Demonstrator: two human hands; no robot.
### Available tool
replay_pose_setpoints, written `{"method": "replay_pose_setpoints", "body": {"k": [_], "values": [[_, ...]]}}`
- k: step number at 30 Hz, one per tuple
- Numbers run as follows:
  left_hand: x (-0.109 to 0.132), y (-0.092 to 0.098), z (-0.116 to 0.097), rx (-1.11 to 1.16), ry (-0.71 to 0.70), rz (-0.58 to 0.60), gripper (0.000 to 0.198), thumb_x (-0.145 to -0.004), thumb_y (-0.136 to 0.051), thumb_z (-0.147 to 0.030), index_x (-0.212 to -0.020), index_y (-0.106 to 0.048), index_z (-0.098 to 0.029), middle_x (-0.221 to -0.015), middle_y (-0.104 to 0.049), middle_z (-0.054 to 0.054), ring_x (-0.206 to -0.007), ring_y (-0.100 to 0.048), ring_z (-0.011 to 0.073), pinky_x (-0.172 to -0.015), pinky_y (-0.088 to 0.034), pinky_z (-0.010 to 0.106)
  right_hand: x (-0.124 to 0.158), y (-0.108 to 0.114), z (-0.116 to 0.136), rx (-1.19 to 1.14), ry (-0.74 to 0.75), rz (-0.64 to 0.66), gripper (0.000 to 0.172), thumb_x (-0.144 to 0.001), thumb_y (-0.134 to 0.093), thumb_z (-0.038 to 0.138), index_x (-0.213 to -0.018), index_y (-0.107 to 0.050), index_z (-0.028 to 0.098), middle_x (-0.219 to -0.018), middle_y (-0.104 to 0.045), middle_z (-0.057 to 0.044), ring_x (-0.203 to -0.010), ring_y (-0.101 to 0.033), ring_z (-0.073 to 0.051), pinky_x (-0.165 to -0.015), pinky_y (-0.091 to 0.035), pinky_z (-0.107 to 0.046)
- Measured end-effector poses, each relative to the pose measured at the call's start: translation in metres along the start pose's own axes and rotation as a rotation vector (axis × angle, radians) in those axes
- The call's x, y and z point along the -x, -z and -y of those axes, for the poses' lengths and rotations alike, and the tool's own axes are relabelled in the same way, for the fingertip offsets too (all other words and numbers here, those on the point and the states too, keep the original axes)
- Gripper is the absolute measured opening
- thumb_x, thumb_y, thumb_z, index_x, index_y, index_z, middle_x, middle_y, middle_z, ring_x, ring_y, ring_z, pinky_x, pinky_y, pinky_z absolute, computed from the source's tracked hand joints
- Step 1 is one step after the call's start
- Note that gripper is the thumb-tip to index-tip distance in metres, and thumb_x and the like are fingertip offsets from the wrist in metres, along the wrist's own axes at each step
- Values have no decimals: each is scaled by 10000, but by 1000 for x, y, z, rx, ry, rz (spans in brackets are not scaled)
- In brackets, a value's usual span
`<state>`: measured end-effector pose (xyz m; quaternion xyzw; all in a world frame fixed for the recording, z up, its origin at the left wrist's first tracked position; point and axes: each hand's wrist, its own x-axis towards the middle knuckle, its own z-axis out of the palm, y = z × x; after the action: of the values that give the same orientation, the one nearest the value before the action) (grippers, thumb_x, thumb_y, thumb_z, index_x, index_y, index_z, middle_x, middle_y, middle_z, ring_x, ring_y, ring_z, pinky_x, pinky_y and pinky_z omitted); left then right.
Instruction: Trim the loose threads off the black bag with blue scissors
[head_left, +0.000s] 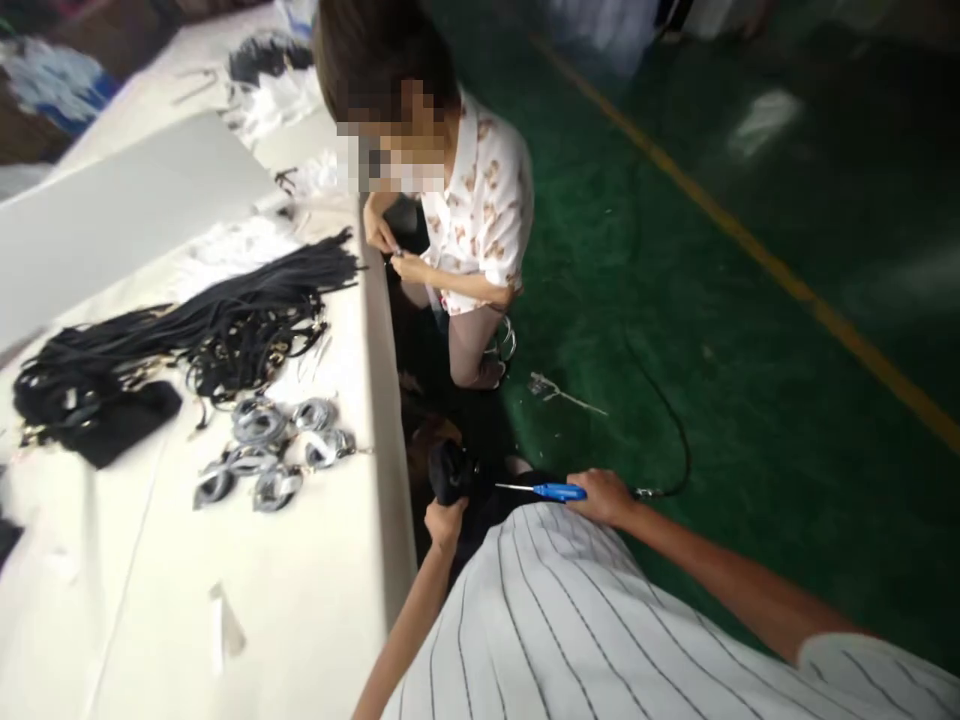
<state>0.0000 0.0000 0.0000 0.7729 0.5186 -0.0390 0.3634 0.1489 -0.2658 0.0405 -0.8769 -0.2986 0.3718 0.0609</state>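
Note:
My left hand (445,522) is closed around a black, soft-looking item (450,470), possibly a small bag, beside the table edge. It blends into the dark area behind, so its full shape is unclear. In my right hand (604,497) is a blue air blow gun (561,491) with a thin metal nozzle pointing left towards the black item. Its tip stays a little apart from it. A black hose (687,455) with a metal fitting runs up behind my right hand and across the floor.
On the white table (300,590) at left lie black straps (247,295), several grey coiled straps (259,422) and a black pouch (127,425). A grey board (142,210) lies farther back. A co-worker (480,200) sits ahead at the table, hands together. Debris (566,393) lies on the green floor (750,420).

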Motion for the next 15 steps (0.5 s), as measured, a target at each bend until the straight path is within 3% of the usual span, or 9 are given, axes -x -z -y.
{"method": "replay_pose_setpoints", "body": {"k": [2,4,9,15], "values": [[4,0,34,-5,149,61,265,-895,-682,-330,-967,-660,-76,-807,-657,23,-748,-662,181,-656,-545,276,2,-14,-1,-4,29,50,126,-920,-703,309,-864,-697,195,-823,-691,-30,-860,-661,-224,-783,-473,-313],[-1,2,48,19,203,74,299,-862,-680,-268,-1028,-657,-21,-829,-681,59,-796,-678,204,-652,-515,261,1,-17,-1,-4,39,52,91,-892,-707,283,-841,-704,207,-798,-700,-33,-830,-672,-234,-706,-428,-287],[-6,9,51,28,187,82,405,-786,-701,-277,-1052,-654,26,-866,-701,110,-828,-680,235,-663,-490,272,-8,-16,6,-26,92,26,97,-870,-725,303,-816,-696,227,-780,-699,-3,-798,-667,-216,-665,-378,-266],[5,13,58,-62,118,82,334,-802,-660,-296,-975,-661,-10,-786,-686,88,-767,-676,232,-629,-481,266,-21,-15,14,-28,102,29,58,-866,-708,256,-824,-698,218,-796,-699,-11,-824,-670,-220,-675,-372,-272]]}}
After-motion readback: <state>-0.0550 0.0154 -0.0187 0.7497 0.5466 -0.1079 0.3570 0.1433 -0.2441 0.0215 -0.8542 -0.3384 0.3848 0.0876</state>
